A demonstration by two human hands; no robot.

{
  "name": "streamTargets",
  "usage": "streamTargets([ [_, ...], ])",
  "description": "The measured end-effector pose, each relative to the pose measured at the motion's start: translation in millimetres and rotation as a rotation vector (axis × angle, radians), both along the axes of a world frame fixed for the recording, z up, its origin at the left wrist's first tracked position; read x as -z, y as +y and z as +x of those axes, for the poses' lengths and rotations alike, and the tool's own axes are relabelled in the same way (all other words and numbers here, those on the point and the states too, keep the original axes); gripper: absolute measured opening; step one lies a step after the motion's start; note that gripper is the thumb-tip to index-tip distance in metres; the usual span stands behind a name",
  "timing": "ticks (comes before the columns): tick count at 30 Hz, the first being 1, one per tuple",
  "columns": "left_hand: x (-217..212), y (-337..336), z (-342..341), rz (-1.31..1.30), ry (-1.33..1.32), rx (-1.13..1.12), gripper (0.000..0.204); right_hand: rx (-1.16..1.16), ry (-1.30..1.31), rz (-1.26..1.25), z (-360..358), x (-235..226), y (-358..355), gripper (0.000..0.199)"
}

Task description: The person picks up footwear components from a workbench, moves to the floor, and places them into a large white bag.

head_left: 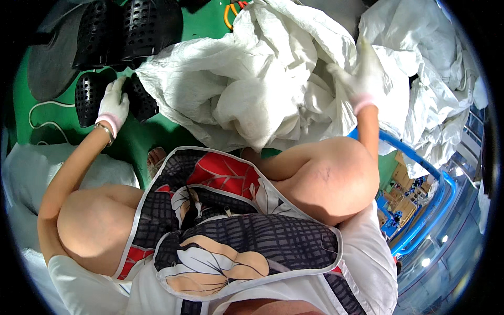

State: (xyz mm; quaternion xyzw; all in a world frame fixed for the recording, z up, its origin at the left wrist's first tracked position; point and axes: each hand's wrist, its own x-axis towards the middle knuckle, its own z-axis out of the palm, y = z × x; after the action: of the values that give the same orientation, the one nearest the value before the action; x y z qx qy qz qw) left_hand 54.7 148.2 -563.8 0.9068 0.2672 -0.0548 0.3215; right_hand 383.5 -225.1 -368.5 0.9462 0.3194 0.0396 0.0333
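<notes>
My left hand (114,101), in a white glove with a pink cuff, rests with fingers stretched out on a black perforated plastic piece (88,97) at the left. Another small black piece (142,100) lies just right of that hand. At the upper right my right hand (362,76), gloved the same way and slightly blurred, is open with its thumb spread from the fingers. It is over the edge of a large crumpled white woven sack (252,105); whether it touches the cloth I cannot tell. The sack spreads across the middle between both hands.
Larger black perforated pieces (149,29) and a dark oval panel (52,68) stand at the upper left. Orange-handled pliers (229,16) lie beyond the sack on the green floor (207,21). More white sacking (425,68) and a blue tubular frame (420,157) occupy the right. A white cord (50,103) curls at left.
</notes>
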Motion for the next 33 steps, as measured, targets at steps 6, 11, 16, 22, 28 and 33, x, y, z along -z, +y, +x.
streamTargets([
  [6, -130, -18, 63, -0.415, 0.236, 0.438, 0.031, 0.304, 0.47, -0.044, 25, 37, -27, 0.052],
  [11, -160, -89, 154, -0.417, 0.261, 0.699, 0.073, 0.045, 0.317, 0.507, 92, -55, -62, 0.036],
  [16, -126, -128, 208, -0.212, 0.038, 0.321, 0.096, -0.311, -0.143, 0.389, 7, -174, -2, 0.044],
  [22, 7, -153, 214, -0.435, 0.282, 0.388, 0.095, -0.086, -0.252, 0.272, -96, -145, 22, 0.041],
  [28, 6, -158, 192, -0.49, 0.425, 0.404, 0.081, 0.027, 0.23, 0.524, -99, -113, 103, 0.06],
  [33, -69, -157, 193, -0.472, 0.382, 0.384, 0.07, 0.211, 0.328, 0.56, -94, -102, 82, 0.053],
])
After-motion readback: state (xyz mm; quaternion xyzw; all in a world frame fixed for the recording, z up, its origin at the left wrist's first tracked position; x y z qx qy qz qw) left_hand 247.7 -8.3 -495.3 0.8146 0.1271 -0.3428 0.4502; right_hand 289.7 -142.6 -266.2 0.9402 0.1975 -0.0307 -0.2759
